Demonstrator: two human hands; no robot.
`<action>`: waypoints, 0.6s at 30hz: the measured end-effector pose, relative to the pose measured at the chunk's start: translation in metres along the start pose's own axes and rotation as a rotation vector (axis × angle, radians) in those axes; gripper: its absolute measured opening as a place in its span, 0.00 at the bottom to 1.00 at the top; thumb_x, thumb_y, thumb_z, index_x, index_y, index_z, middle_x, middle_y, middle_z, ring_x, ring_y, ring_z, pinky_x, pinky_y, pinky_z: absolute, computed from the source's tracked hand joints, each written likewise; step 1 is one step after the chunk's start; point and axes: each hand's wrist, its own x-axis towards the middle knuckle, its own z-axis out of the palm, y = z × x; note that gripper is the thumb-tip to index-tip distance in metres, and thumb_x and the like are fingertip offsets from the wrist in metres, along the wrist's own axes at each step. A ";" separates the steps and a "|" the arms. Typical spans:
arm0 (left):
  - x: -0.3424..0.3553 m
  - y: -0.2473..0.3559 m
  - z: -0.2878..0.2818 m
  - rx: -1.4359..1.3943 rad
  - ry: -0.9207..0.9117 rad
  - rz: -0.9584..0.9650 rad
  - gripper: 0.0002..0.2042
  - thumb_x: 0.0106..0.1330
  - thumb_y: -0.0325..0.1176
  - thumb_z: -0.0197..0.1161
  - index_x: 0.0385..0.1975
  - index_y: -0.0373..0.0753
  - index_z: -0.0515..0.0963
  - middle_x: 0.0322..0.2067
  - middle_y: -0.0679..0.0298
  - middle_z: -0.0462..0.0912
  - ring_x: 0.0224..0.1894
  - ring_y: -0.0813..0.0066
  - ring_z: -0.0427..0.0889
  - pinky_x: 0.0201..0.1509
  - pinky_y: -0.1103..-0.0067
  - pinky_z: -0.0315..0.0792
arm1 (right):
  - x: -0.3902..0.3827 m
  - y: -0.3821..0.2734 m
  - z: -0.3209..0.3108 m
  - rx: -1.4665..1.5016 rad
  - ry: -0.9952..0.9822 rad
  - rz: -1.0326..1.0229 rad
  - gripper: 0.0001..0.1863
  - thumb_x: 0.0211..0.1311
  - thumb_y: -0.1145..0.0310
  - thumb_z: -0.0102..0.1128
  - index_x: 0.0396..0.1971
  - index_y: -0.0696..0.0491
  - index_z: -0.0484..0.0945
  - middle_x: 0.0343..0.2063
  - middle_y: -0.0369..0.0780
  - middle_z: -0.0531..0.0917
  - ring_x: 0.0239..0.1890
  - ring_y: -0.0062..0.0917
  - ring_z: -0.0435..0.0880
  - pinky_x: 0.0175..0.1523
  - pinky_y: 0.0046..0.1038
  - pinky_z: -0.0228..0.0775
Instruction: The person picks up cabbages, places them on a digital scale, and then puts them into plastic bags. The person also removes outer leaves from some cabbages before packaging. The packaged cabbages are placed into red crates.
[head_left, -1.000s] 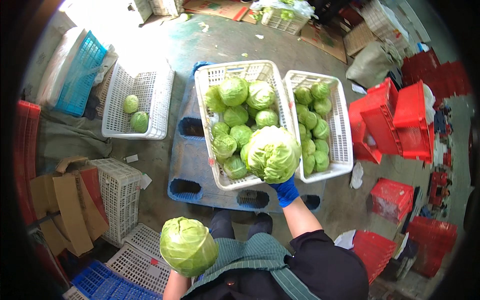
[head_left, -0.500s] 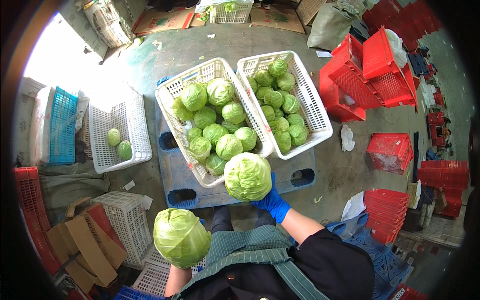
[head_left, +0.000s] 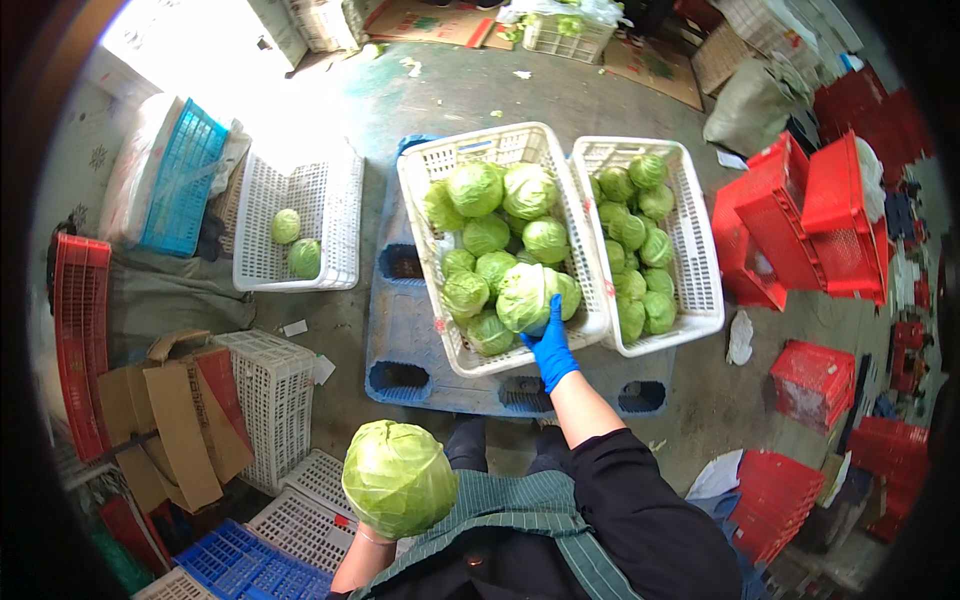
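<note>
The left hand [head_left: 377, 533], mostly hidden beneath a big cabbage [head_left: 400, 478], is curled under it and bears it up on the near left, in front of the striped apron [head_left: 512, 500]. The right hand [head_left: 551, 352], in a blue glove, reaches forward and grips a pale cabbage [head_left: 527, 298] from its near right side, thumb up along it. That cabbage is over the near right part of the middle crate [head_left: 510, 148], among the loose cabbages [head_left: 486, 235] there; whether it rests on them cannot be told. Just right of this white crate stands the right crate [head_left: 692, 250], also white and holding smaller cabbages [head_left: 627, 230]. Both sit on a blue pallet [head_left: 465, 387]. Farther left, a white basket [head_left: 337, 215] holds two small cabbages [head_left: 286, 226]. Red crates [head_left: 768, 215] are stacked on the right, and torn cardboard [head_left: 182, 415] leans on the near left.
</note>
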 end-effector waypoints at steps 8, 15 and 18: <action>-0.011 0.032 -0.009 0.156 -0.036 0.142 0.25 0.71 0.50 0.44 0.63 0.44 0.61 0.61 0.60 0.66 0.61 0.61 0.67 0.64 0.60 0.63 | 0.051 -0.025 0.020 -1.070 0.428 -0.799 0.47 0.47 0.49 0.72 0.60 0.63 0.60 0.51 0.53 0.74 0.51 0.39 0.76 0.56 0.34 0.68; 0.022 0.043 -0.041 0.107 0.056 0.178 0.25 0.71 0.50 0.42 0.62 0.42 0.62 0.58 0.58 0.70 0.58 0.62 0.71 0.63 0.61 0.65 | 0.087 -0.047 0.108 -1.339 -0.138 -0.809 0.27 0.51 0.52 0.68 0.42 0.61 0.79 0.38 0.50 0.82 0.41 0.34 0.81 0.50 0.33 0.71; 0.044 0.037 -0.055 0.119 0.059 0.241 0.25 0.71 0.51 0.42 0.62 0.43 0.62 0.58 0.57 0.70 0.59 0.63 0.70 0.63 0.63 0.64 | 0.170 -0.067 0.156 -1.306 -0.053 -1.144 0.33 0.50 0.49 0.67 0.41 0.67 0.77 0.39 0.51 0.82 0.40 0.34 0.80 0.47 0.32 0.71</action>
